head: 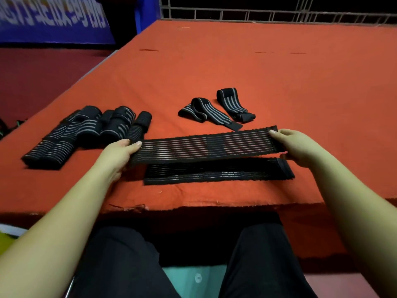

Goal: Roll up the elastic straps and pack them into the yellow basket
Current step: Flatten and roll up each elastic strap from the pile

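A black elastic strap with thin grey stripes [204, 146] is stretched flat between my hands, just above the red table. My left hand [120, 154] pinches its left end, thumb on top. My right hand [294, 145] pinches its right end. A second flat strap [217, 171] lies on the cloth right under it, nearer to me. Several rolled straps [86, 132] lie bunched at the left. Two loosely folded straps [206, 111] [233, 103] lie behind the stretched one. A sliver of yellow [6, 241] shows at the lower left edge; I cannot tell whether it is the basket.
The red cloth-covered table [257, 67] runs far back to a metal railing [257, 15]. Its frayed front edge [193, 208] is close to my knees. A blue banner [53, 20] stands at the back left, beyond the table's left edge.
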The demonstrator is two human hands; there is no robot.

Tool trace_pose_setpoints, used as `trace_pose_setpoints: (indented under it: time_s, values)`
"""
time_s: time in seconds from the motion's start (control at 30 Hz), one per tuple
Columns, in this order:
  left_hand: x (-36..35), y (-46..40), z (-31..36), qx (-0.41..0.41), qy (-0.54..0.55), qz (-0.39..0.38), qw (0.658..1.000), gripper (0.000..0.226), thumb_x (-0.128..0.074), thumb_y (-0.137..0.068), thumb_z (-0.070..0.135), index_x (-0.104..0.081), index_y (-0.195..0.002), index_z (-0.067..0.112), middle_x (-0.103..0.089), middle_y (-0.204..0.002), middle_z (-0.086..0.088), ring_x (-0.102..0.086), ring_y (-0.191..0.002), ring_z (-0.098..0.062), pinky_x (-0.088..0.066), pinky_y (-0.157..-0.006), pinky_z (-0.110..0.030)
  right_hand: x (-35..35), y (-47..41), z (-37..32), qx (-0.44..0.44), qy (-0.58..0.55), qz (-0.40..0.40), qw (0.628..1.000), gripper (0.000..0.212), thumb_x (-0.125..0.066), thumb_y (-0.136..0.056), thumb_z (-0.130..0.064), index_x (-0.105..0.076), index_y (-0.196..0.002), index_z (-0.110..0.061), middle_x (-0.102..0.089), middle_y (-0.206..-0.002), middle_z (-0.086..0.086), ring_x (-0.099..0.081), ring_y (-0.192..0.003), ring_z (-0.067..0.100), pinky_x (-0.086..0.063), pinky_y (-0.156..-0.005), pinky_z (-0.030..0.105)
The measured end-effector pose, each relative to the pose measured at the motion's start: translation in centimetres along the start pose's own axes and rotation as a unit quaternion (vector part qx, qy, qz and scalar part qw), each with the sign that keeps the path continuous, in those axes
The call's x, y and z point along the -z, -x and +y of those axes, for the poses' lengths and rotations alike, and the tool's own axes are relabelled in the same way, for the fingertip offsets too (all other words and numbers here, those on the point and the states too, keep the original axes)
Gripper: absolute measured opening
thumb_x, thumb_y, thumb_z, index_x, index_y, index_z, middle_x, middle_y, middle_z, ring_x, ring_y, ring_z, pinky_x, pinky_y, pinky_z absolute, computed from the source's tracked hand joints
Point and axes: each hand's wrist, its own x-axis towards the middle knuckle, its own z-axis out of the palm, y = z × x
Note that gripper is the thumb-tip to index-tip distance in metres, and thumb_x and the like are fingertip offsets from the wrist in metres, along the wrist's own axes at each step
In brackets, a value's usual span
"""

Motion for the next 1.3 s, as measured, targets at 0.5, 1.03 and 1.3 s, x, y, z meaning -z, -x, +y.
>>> trace_pose_setpoints:
  time_s: [0.5,1.03,1.3]
  values:
    - [-3.4,2.1,-2.4,-0.078,-0.262,0.124,0.954,0.038,-0.062,-0.094,0.033,-0.055,-0.119,0.005,-0.065,-0.115,-0.015,-0.059,-0.108,-0.033,-0.038,-0.078,-0.034,-2.1,1.6,5.8,-0.018,0.145,0.197,0.969,0.031,-0.06,-0.091,-0.048,-0.061,-0.087,-0.017,-0.063,-0.084,0.003,-0.057,-0.084,0.025,-0.037,-0.068,0.033]
    - [-4.9,2.6,-3.7,-0.114,-0.36,0.115,0.919,0.03,-0.054,-0.099,0.032,-0.05,-0.118,0.009,-0.065,-0.105,-0.013,-0.06,-0.097,-0.035,-0.04,-0.069,-0.038,-3.5,1.9,7.7,0.002,0.188,0.264,0.946,0.023,-0.057,-0.095,-0.036,-0.06,-0.095,-0.014,-0.063,-0.093,0.008,-0.05,-0.083,0.026,-0.035,-0.066,0.033]
    - [-4.9,2.6,-4.1,-0.131,-0.376,0.118,0.91,0.026,-0.052,-0.099,0.029,-0.047,-0.116,0.01,-0.066,-0.096,-0.018,-0.061,-0.09,-0.039,-0.045,-0.071,-0.044,-3.7,1.8,7.9,0.01,0.209,0.274,0.939,0.025,-0.056,-0.096,-0.033,-0.06,-0.1,-0.008,-0.066,-0.1,0.015,-0.057,-0.091,0.033,-0.037,-0.067,0.036]
